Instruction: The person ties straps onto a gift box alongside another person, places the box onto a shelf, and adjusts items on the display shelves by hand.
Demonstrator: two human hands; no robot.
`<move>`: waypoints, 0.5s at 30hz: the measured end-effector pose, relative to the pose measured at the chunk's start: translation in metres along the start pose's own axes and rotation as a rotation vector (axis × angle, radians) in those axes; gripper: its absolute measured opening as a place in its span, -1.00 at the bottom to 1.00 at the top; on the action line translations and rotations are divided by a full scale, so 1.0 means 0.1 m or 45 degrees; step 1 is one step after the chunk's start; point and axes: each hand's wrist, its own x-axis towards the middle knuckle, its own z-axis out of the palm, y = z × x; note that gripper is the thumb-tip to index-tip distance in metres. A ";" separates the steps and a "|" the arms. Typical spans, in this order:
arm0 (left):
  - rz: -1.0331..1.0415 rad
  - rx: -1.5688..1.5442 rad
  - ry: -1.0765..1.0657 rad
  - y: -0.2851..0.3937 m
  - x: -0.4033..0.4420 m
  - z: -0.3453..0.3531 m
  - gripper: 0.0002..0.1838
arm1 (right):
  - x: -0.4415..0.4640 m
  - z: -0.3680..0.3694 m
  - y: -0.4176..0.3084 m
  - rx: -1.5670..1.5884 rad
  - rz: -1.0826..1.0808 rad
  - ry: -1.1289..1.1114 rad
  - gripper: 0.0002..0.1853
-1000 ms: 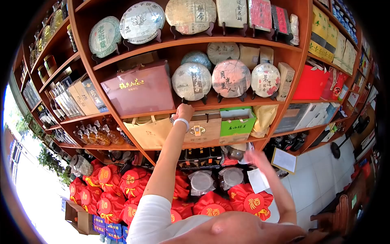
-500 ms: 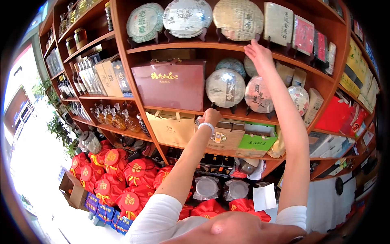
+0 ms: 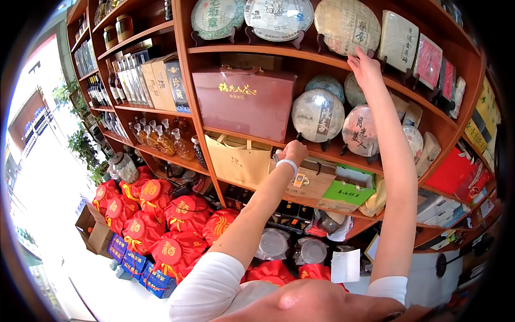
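My left hand (image 3: pixel 293 153) is closed in a fist at the edge of the middle shelf, below a round wrapped cake (image 3: pixel 318 115); a small pale thing shows at its fingers, too hidden to name. A white band circles that wrist. Higher up, my right hand (image 3: pixel 366 68) has its fingers stretched out at the upper shelf's edge, close under a large round wrapped cake (image 3: pixel 346 26) on a dark stand. Whether the fingertips touch the cake cannot be told. Left of my left hand stand a maroon case (image 3: pixel 244 102) and, lower, a beige bag (image 3: pixel 237 161).
Wrapped bricks (image 3: pixel 398 40) stand right of the large cake. A pink-wrapped cake (image 3: pixel 360 131) is beside my right forearm. Below are a green box (image 3: pixel 346 193), red cloth-covered jars (image 3: pixel 177 252), blue boxes (image 3: pixel 155 280) and a cardboard box (image 3: pixel 94 231). Glass bottles (image 3: pixel 163 140) line a left shelf.
My right hand has risen from low on the right to the upper shelf's edge. The view has shifted, and the shelves now appear further right. My left hand stays closed by the middle shelf.
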 end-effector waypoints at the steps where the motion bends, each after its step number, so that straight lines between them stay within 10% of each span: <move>1: 0.015 0.018 0.017 -0.01 0.01 0.04 -0.89 | 0.02 0.00 0.01 0.020 0.015 -0.016 -0.52; 15: 0.056 0.005 0.088 0.01 0.12 0.17 -0.87 | 0.13 0.26 -0.06 0.060 0.028 0.180 -0.48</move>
